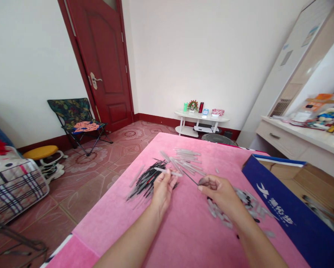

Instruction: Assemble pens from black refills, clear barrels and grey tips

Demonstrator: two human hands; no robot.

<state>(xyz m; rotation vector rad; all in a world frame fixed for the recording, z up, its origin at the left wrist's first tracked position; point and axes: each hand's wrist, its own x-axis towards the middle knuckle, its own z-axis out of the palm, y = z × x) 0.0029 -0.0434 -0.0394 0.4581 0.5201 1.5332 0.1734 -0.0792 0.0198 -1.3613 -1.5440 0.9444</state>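
Between the fingers of my left hand (164, 186) is a pale, translucent pen barrel (161, 169), held crosswise. My right hand (218, 191) pinches the near end of a thin dark pen refill (190, 177), whose far tip lies close to the barrel; whether they touch I cannot tell. Left of my left hand lies a heap of black pen refills (146, 182), with some red among them. Beyond both hands several pale barrels (188, 156) are spread out. Short clear and black pen parts (218, 214) are scattered beneath and beside my right forearm, partly hidden by it.
Everything lies on a pink cloth (122, 223) over the table. A blue open box (284, 208) with more parts inside stands at the right edge. Beyond are a white side table (225, 119), a drawer cabinet (289, 143), a folding chair (69, 108) and a red door (105, 56).
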